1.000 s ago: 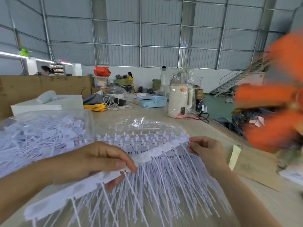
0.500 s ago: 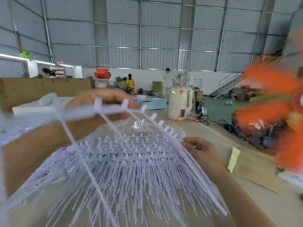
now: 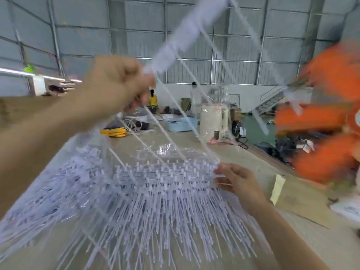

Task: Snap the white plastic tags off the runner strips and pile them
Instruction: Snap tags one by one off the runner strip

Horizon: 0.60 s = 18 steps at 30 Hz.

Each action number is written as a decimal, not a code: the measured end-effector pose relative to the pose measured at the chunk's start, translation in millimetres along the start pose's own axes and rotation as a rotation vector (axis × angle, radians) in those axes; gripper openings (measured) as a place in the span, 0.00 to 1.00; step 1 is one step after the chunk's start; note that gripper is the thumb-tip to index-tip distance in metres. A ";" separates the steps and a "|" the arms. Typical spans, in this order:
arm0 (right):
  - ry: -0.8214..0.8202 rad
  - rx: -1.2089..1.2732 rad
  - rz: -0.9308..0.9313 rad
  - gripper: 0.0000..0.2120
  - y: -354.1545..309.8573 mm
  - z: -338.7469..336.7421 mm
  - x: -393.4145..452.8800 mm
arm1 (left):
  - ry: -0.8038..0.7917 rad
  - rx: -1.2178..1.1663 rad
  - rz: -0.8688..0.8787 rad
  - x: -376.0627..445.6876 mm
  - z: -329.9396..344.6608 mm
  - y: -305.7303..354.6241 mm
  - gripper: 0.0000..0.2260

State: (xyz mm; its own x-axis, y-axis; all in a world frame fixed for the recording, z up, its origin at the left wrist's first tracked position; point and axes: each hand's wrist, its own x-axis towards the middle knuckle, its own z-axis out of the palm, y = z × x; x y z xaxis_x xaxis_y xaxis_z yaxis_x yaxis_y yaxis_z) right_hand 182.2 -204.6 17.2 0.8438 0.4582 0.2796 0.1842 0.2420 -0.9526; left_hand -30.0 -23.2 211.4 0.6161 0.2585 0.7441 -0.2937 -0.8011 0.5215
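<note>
My left hand (image 3: pixel 120 82) is raised high and closed on the end of a white runner strip (image 3: pixel 181 36), blurred by motion, which slants up to the right with thin stems trailing down from it. My right hand (image 3: pixel 235 180) rests lower right, fingers pinching the right edge of the stack of white tag strips (image 3: pixel 165 184) lying on the table. Long thin white tag tails (image 3: pixel 155 230) fan out toward me. At the left lies a pile of loose white tags (image 3: pixel 81 172) in clear plastic.
A blurred orange object (image 3: pixel 331 121) fills the right edge. A cream kettle (image 3: pixel 212 121), a blue basket (image 3: pixel 181 123) and yellow cloth (image 3: pixel 115 131) stand at the table's far end. A yellow paper slip (image 3: pixel 277 189) lies right of my right hand. People sit far behind.
My left hand has swung the runner strip from table level up above head height, pulling it off the stack. My right hand has stayed on the stack's right edge.
</note>
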 end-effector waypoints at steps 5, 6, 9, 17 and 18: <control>0.026 0.098 -0.004 0.12 0.7 -5.2 3.6 | -0.448 0.214 -0.139 -30.7 57.6 -29.2 0.12; 0.061 0.129 0.018 0.13 -1.1 -6.3 5.5 | -0.500 0.207 -0.182 -33.4 66.3 -37.9 0.12; 0.131 0.199 0.125 0.18 -9.1 -12.3 9.7 | -0.609 0.203 -0.244 -39.0 88.5 -58.5 0.14; 0.049 -0.081 0.149 0.25 -21.2 -13.7 2.3 | -0.763 0.160 -0.453 -46.0 115.0 -93.7 0.13; 0.050 -0.101 0.142 0.21 -20.4 -11.9 1.0 | -0.770 0.146 -0.465 -46.6 115.4 -96.5 0.12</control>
State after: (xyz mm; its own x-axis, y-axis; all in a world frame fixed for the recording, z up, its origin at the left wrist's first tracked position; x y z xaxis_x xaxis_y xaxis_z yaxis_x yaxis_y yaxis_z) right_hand 185.4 -219.3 35.5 0.8885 0.4377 0.1377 0.1091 0.0899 -0.9900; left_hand 54.0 -20.2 78.2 0.9823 0.1828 -0.0405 0.1700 -0.7804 0.6018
